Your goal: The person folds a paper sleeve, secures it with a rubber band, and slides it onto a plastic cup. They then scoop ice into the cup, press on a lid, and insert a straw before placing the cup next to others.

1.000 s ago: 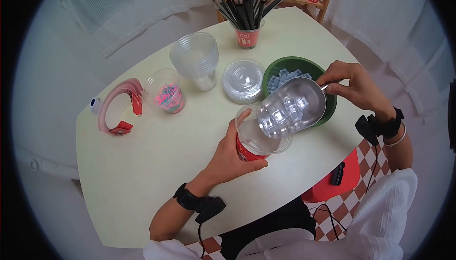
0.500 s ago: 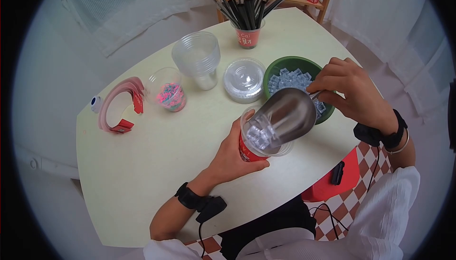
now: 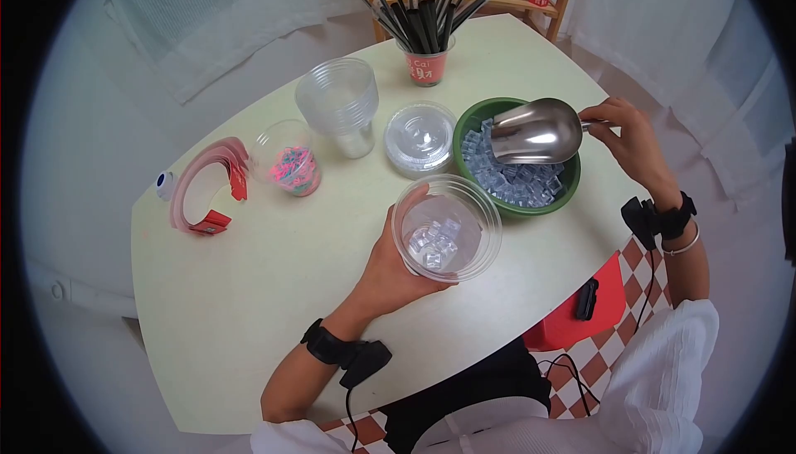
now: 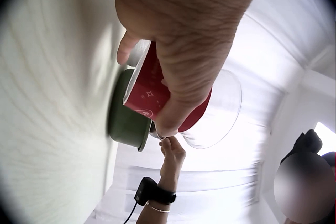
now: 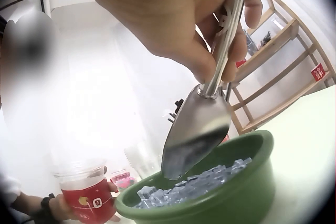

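- Cubes (image 3: 433, 247), clear and ice-like, now lie in the cup (image 3: 487, 234); half a second ago they were sliding off the scoop (image 3: 543, 132) at its mouth.
- The scoop has since swung back over the green bowl (image 3: 572, 193), above the cubes (image 3: 507, 179) there. No cubes show on its visible faces, so that load looks delivered; I judge the filling only partly done.
- The right hand (image 3: 626, 135) pinches the scoop's handle (image 5: 226, 43) between thumb and fingers.
- The left hand (image 3: 394, 267) is clamped round the cup, fingers and thumb curled about its red band (image 5: 94, 205).
- The cup is held over the worktop (image 3: 290, 313), just to the near side of the bowl; whether its base touches down, I cannot tell.
- It is clear and wide-rimmed, close to upright in the right wrist view. A small heap sits at the bottom, leaving much of the base bare.
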{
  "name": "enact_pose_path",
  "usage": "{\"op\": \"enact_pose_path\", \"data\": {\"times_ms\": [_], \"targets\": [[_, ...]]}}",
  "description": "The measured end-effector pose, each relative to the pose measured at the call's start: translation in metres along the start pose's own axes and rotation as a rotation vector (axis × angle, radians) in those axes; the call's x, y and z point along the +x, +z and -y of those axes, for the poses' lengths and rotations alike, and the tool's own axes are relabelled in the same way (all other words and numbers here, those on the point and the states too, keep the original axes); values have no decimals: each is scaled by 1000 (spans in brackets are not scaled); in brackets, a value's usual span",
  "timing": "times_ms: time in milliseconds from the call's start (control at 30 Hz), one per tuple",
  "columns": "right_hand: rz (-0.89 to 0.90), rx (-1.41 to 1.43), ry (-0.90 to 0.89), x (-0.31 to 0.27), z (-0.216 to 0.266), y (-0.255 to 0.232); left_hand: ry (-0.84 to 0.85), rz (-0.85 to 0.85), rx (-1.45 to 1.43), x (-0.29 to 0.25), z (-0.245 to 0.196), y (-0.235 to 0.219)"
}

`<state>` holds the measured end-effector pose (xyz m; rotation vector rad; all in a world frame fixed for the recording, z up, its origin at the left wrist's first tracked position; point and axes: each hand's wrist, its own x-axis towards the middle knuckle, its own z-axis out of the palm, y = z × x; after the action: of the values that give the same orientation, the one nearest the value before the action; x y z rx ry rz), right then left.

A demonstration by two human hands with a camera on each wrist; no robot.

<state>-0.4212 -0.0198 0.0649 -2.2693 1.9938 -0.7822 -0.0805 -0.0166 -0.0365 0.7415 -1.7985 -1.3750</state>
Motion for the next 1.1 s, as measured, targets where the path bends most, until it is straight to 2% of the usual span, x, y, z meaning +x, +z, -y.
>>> {"op": "enact_pose_path", "data": {"times_ms": [100,267,400,500,600,700,800,900,1000,1100], "targets": [[59,117,64,-3,-8,6,90,-52,6,0,0,1],[76,231,74,-6,-10,21,118,-41,158,-4,0,2],[127,123,77,-9,-7,30,209,-66,162,-8,0,3],[81,103,-4,-13,-8,35,270,-52,198,-8,-7,1],[-28,20,-71,-16,-1,37,194,-33,327,-19,-9,-6],[-107,37,-93,-16,20,33,184,29,226,-27,-17,-16],[-151,65,-272,-18,35,38,154,14,138,-39,-22,-24],[-117,41,-379,-17,66,42,-14,-68,-240,-52,-10,-28],[-14,13,-482,-5,95,48,-61,-53,-363,-62,7,-38],[83,-24,-527,21,116,65,45,26,-174,-67,18,-44]]}}
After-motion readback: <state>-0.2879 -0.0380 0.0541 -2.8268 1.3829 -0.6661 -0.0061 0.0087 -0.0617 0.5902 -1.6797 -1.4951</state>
